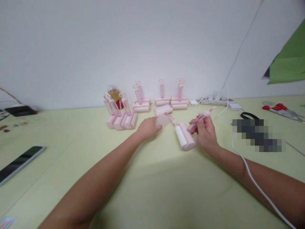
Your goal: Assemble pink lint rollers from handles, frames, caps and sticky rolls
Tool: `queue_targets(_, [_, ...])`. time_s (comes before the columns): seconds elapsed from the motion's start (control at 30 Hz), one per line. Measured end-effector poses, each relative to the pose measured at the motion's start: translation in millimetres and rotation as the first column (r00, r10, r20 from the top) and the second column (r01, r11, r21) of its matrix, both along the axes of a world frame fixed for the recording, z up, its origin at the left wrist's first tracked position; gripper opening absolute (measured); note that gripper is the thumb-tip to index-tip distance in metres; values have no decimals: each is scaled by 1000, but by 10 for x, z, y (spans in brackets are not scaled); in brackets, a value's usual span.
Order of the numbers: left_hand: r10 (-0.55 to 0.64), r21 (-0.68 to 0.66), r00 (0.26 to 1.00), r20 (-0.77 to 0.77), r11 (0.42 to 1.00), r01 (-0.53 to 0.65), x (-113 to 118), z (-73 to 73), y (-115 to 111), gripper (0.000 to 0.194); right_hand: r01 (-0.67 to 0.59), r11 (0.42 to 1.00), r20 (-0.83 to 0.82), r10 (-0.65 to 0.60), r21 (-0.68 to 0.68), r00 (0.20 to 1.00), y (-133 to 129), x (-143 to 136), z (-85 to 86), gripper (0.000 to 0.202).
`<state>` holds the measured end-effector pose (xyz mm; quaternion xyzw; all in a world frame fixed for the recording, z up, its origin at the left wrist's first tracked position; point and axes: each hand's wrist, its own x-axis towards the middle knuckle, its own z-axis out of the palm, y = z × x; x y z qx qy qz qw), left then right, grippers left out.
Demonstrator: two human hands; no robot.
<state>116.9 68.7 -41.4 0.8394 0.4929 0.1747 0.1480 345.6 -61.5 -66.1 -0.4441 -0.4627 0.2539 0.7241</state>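
Several pink lint rollers are on the pale table. My left hand (149, 128) is closed on a pale pink translucent piece (162, 121); motion blur hides its exact kind. My right hand (206, 132) grips a translucent pink lint roller handle (197, 122), tilted with its narrow tip up to the right. Between the hands lies a lint roller (185, 136) with a white sheet side and a pink cover, its slim handle pointing back toward the left hand. Another pink roller head (163, 110) rests just beyond my left hand.
Handles up, lint rollers stand in a left group (121, 121) and in a back row (163, 101) by the wall. Behind them is a yellow-red packet (115, 97). A power strip (214, 101) and white cable (250, 176) lie right, a phone (20, 163) left.
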Motion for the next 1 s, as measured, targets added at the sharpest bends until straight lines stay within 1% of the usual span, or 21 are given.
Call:
queue_targets(0.1, [51,-114,987,156,993,-33,-60,61,12,50,-12,1000,-69,11,-12,998,63,55,-72,34])
queue_targets(0.17, [74,-213,961,266,977,-17,-77,94,-21,48,-39,999,-119,38,-5,992,82,65,-86,34])
queue_targets(0.23, [92,-309,928,362,951,26,-102,111,-116,49,-77,997,-172,78,11,982,73,47,-62,33])
queue_targets(0.33, [106,-421,873,475,899,120,-182,105,-364,48,-152,987,-225,158,43,962,22,-18,6,31])
queue_targets(0.37, [117,-471,840,530,864,177,-216,95,-458,45,-171,984,-226,177,46,958,0,-43,24,31])
queue_targets(0.43, [197,-584,710,676,731,353,-280,64,-633,41,-200,979,-210,203,36,956,-44,-93,44,32])
queue_targets(0.47, [238,-610,653,719,666,429,-304,44,-706,42,-209,977,-201,210,28,957,-65,-116,46,32])
queue_targets(0.5, [268,-620,611,745,616,486,-321,23,-766,43,-219,976,-194,219,21,956,-85,-136,42,33])
queue_targets(0.53, [274,-620,594,757,590,518,-331,3,-813,46,-229,973,-191,228,17,955,-103,-155,35,33])
queue_targets(0.7, [219,-595,589,778,559,578,-303,-50,-924,58,-277,961,-195,270,-10,943,-180,-226,-9,31])
queue_targets(0.8, [188,-595,604,774,540,595,-283,-36,-970,66,-282,959,-193,275,-7,942,-225,-259,-3,30])
queue_targets(0.87, [177,-604,614,770,514,609,-281,-17,-997,70,-277,961,-178,273,2,946,-250,-270,23,29])
queue_targets(0.93, [183,-615,618,764,496,613,-286,-1,-1008,69,-255,967,-161,253,5,954,-264,-272,58,29])
queue_targets(1.0, [206,-623,617,759,507,596,-296,3,-1000,64,-224,974,-157,222,4,962,-265,-269,86,29])
